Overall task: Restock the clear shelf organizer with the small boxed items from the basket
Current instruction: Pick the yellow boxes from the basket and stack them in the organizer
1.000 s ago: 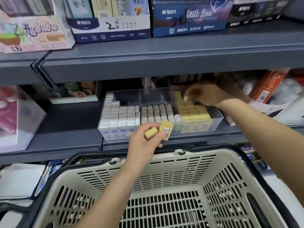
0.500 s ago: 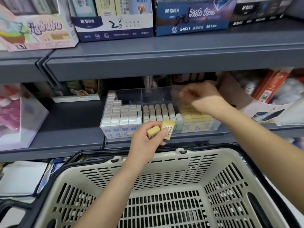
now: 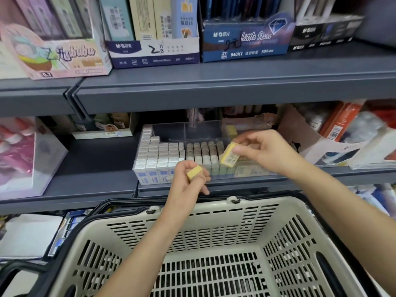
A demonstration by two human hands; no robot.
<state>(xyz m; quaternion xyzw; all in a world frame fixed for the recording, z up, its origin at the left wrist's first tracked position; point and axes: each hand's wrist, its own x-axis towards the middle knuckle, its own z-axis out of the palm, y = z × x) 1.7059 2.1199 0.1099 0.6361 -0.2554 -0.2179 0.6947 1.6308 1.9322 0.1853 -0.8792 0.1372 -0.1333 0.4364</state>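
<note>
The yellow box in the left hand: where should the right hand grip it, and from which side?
Likely its free upper end: the yellow box tilts up out of the left hand, whose fingers cover the lower part. Come from the right, above.

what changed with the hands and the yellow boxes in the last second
The right hand came back from the organizer and took one yellow box from the left hand, which now holds one box. The basket stayed put.

even soft light, blurred, warped edges
</note>
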